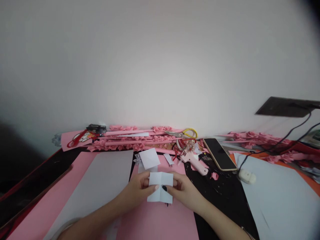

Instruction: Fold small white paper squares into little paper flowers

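Between my two hands is a small white square of paper (155, 196) with a crease running down its middle. My left hand (137, 187) pinches its left side, thumb on the front and fingers behind. On the right side, my right hand (186, 191) grips the same paper, with its dark-nailed thumb close to the crease. Pink paper (160, 223) lies flat beneath both hands. Just beyond them, another white paper square (149, 158) rests beside a smaller white strip (168, 159).
A pink glue gun (196, 163), a phone (220, 155) and yellow-handled scissors (190, 133) lie behind my right hand. Pink paper flowers (117, 146) line the wall. White sheets lie left (100, 186) and right (277, 190). A white charger (247, 176) has a black cable (280, 141).
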The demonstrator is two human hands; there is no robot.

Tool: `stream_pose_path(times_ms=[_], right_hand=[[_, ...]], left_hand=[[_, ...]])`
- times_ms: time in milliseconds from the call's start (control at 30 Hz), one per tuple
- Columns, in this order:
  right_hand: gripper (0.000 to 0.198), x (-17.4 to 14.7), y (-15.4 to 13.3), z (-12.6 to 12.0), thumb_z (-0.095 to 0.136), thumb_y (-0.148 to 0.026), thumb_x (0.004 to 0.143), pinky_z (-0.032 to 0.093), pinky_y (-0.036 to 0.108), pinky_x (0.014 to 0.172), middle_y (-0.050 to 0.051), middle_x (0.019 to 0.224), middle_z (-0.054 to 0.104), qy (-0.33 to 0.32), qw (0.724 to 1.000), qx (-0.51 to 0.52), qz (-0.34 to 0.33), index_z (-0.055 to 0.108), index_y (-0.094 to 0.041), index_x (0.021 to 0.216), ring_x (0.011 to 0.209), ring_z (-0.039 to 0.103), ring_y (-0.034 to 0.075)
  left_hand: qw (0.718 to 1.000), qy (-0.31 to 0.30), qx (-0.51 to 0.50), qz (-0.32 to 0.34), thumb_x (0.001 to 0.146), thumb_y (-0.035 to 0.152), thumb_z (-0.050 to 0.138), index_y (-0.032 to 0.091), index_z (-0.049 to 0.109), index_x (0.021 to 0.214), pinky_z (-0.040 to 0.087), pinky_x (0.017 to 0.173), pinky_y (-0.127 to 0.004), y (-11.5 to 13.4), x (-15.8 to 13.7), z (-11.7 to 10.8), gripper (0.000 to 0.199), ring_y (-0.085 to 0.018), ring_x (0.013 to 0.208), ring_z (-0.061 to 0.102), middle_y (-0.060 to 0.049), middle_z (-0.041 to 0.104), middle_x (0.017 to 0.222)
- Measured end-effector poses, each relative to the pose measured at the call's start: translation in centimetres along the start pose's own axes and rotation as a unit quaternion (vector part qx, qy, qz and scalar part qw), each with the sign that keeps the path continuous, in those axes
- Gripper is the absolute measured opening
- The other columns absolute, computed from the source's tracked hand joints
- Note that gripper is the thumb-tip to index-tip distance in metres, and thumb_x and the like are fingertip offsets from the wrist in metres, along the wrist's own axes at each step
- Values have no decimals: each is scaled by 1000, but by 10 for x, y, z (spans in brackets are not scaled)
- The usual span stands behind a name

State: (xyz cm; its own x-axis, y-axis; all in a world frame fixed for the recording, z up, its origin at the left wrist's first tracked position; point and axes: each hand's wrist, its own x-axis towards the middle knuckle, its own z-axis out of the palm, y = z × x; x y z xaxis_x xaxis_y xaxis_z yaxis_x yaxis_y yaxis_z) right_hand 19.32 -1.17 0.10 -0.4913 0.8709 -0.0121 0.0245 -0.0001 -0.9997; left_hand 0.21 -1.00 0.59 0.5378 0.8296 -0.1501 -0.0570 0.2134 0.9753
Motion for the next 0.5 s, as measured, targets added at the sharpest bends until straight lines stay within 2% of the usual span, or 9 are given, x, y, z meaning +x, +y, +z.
stream_pose_path(times_ms=[167,300,500], right_hand=[[20,2,-7,1,63,-27,77,42,19,48,-1,63,56,16,999,29,-19,62,-14,92,54,52,10],[28,3,-7,-2,64,-32,76,47,22,44,-1,60,57,-4,995,103,-2,63,-13,96,45,54,10],[37,3,-1,-6,62,-34,77,52,25,42,3,60,61,-51,980,191,33,60,-11,106,46,61,15]], left_hand=[[1000,15,2,3,76,31,61,18,50,88,39,55,-22,-8,2,-3,21,-13,59,58,2,60,65],[1000,-1,-21,16,76,34,60,19,46,85,34,47,-17,-6,3,-6,23,-7,49,49,6,54,57],[997,6,-72,3,75,30,63,19,47,85,43,48,-18,3,0,-7,22,-8,51,51,4,57,61]])
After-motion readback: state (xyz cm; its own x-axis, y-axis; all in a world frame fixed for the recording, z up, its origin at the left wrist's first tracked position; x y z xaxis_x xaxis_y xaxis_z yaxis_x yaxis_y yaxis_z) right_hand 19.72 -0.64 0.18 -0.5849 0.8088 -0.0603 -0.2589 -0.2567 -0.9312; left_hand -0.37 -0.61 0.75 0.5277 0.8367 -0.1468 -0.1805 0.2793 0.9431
